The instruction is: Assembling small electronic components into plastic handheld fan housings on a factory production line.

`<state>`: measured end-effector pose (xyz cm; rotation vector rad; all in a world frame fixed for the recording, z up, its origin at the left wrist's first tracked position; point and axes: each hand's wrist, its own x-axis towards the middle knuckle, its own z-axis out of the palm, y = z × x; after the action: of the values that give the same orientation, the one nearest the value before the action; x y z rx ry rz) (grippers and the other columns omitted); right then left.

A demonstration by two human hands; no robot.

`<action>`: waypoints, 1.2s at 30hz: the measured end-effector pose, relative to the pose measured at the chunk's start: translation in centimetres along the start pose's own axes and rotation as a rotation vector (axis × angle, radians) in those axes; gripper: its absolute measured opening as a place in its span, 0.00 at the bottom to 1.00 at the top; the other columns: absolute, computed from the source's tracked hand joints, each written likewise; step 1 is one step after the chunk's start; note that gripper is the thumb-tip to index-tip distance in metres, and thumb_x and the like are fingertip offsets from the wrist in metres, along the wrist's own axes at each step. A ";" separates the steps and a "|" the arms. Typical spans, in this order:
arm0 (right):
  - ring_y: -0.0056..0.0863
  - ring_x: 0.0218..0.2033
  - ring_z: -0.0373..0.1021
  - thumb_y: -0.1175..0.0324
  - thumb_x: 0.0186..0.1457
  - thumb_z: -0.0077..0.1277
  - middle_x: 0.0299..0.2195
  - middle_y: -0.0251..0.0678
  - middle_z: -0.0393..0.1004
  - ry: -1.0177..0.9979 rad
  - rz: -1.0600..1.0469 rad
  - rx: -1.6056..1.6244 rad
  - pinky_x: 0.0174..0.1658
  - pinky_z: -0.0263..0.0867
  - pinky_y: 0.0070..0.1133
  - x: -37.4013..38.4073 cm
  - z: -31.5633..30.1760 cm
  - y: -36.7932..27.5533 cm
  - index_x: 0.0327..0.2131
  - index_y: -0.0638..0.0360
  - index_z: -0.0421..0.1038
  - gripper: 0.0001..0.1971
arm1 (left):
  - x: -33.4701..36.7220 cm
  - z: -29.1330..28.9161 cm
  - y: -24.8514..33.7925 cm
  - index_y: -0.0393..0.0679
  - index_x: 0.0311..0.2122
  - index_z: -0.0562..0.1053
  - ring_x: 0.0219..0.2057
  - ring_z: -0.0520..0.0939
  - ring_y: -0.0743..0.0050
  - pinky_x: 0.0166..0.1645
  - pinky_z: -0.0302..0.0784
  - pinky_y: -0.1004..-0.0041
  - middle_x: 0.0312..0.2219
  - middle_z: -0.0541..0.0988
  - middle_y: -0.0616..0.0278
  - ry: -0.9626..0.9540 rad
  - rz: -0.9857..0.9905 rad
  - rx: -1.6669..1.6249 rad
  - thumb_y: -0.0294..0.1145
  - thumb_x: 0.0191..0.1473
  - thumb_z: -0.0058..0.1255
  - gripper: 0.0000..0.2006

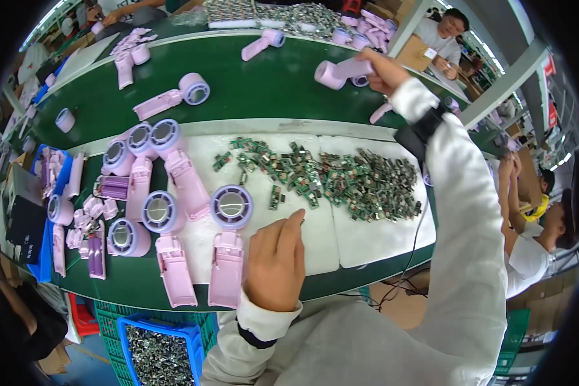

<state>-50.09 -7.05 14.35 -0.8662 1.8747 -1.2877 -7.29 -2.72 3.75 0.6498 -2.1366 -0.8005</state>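
My right hand (pixel 385 71) is stretched far out over the green belt. Its fingers are closed round the handle of a pink handheld fan housing (pixel 330 75) with a round head. Close to me, my left hand (pixel 276 262) hovers at the front of the white foam board (pixel 315 248), fingers curled together and index finger pointing forward; whatever they may pinch is hidden. Just left of it lies a pink fan housing with a lilac-rimmed head (pixel 226 267). Beyond its fingertips, small green circuit boards (pixel 367 183) are heaped on the foam.
More fan housings (pixel 185 186) crowd the left of the bench, beside loose pink parts and a blue bin (pixel 42 248). Others lie along the belt (pixel 238 96). A blue crate of small parts (pixel 157 354) stands below. A black cable (pixel 418 231) crosses the right side. Co-workers sit opposite and at right.
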 end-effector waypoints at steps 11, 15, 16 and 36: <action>0.25 0.17 0.64 0.69 0.43 0.64 0.15 0.29 0.61 -0.229 -0.921 -1.067 0.19 0.57 0.23 -31.2 13.5 2.2 0.18 0.52 0.65 0.14 | 0.5 0.2 -0.7 0.36 0.49 0.77 0.36 0.83 0.65 0.42 0.80 0.72 0.38 0.80 0.52 0.147 -0.227 -0.432 0.17 0.60 0.51 0.13; 0.25 0.16 0.63 0.69 0.47 0.64 0.16 0.28 0.62 -0.285 -1.008 -1.122 0.19 0.58 0.22 -31.5 16.9 5.7 0.21 0.52 0.66 0.13 | -1.0 -0.4 -0.4 0.35 0.49 0.77 0.37 0.83 0.70 0.42 0.80 0.74 0.39 0.80 0.53 0.156 -0.225 -0.488 0.17 0.60 0.51 0.13; 0.26 0.16 0.64 0.68 0.47 0.64 0.17 0.29 0.64 -0.278 -0.995 -1.047 0.19 0.59 0.22 -31.1 17.6 6.1 0.23 0.53 0.68 0.12 | -1.3 -0.4 -0.4 0.35 0.49 0.77 0.37 0.83 0.71 0.42 0.81 0.74 0.39 0.80 0.53 0.163 -0.213 -0.506 0.17 0.60 0.52 0.13; 0.26 0.20 0.72 0.72 0.47 0.61 0.26 0.29 0.77 -0.277 -0.870 -0.983 0.22 0.68 0.24 -26.1 17.7 7.0 0.45 0.53 0.77 0.18 | -5.0 -2.7 0.0 0.36 0.41 0.79 0.30 0.83 0.66 0.36 0.79 0.72 0.32 0.81 0.54 -0.280 0.035 -0.526 0.12 0.45 0.57 0.15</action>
<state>-22.28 7.89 7.42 -2.4136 1.9110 -0.4885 -2.20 -0.31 2.78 0.2314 -2.0369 -1.4333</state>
